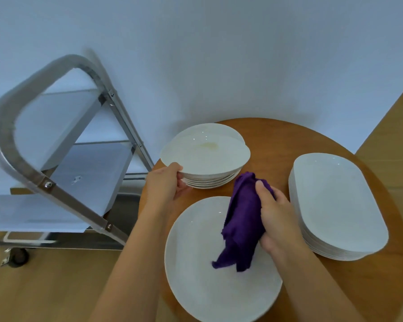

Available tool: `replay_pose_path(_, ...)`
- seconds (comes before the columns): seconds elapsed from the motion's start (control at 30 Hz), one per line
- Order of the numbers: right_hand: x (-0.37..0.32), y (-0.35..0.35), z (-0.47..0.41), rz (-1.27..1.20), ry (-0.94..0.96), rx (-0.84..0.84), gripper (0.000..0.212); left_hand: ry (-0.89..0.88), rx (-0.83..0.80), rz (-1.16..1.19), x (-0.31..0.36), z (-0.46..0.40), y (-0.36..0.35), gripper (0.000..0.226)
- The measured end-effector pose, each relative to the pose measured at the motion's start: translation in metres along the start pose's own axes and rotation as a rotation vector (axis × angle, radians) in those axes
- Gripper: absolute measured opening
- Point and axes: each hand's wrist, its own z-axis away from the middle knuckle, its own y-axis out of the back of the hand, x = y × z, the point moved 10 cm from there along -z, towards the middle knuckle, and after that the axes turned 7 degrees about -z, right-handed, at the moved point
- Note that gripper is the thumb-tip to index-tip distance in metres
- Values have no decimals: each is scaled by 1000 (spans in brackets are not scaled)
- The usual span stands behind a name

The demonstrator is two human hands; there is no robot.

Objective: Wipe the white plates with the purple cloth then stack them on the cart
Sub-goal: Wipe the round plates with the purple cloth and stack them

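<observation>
Three groups of white plates stand on a round wooden table (277, 140). My left hand (165, 184) grips the near-left rim of the top deep plate (205, 152) of a stack at the back; that plate has a faint yellowish stain and sits tilted above the stack. My right hand (277, 217) is shut on the bunched purple cloth (242, 221), which hangs over a large round plate (207, 275) at the front. A tall stack of oblong plates (335, 205) stands at the right. The steel cart (56, 140) is to the left of the table.
The cart has flat metal shelves, a tubular handle frame and a caster wheel (18, 256) on the wooden floor. A pale wall runs behind the table and cart. The table's left edge is close to the cart's frame.
</observation>
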Motion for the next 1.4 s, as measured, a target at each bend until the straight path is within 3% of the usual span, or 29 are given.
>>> replay_pose_path(0.13, 7, -12, 9, -273, -122, -54, 62, 11, -127, 120, -2, 33, -3, 14)
replay_pose_path(0.2, 3, -19, 18, -338, -116, -117, 73, -17, -172, 113, -3, 52, -7, 21)
replay_pose_path(0.33, -1, 0, 42, -374, -125, -76, 51, -64, -224, 111, -16, 90, -4, 28)
replay_pose_path(0.43, 0, 25, 63, -282, -121, -44, 40, -115, -198, -21, -23, 111, 8, 30)
replay_pose_path(0.53, -11, 46, 85, -217, -82, -54, 30, -53, -161, -50, -35, 123, 19, 35)
replay_pose_path(0.67, -27, 62, 116, -136, -69, -106, 9, 196, -504, 508, -43, 164, -7, 32)
replay_pose_path(0.77, -32, 69, 135, -28, -55, -157, 17, 269, -515, 713, -47, 187, -16, 21)
replay_pose_path(0.83, -45, 82, 141, 21, 56, -98, 23, 254, -458, 739, -55, 196, -17, 22)
replay_pose_path(0.93, -102, 117, 161, 13, 461, 136, 18, 213, -343, 747, -68, 206, -12, 19)
replay_pose_path(1.0, -136, 109, 185, 197, 711, 115, 27, 201, -294, 753, -74, 214, -11, 23)
replay_pose_path(1.07, -142, 75, 197, 531, 839, 5, 39, 200, -283, 747, -77, 225, -15, 30)
replay_pose_path(1.17, -97, 47, 180, 1107, 748, 80, 59, 181, -267, 778, -77, 239, -23, 32)
replay_pose_path(1.23, -76, 36, 172, 1460, 791, 188, 57, 173, -264, 815, -77, 246, -27, 28)
replay_pose_path(1.3, -69, 28, 166, 1504, 812, 171, 53, 168, -277, 813, -78, 250, -28, 29)
replay_pose_path(1.4, -58, -5, 169, 1431, 897, -10, 53, 215, -358, 759, -86, 259, -38, 39)
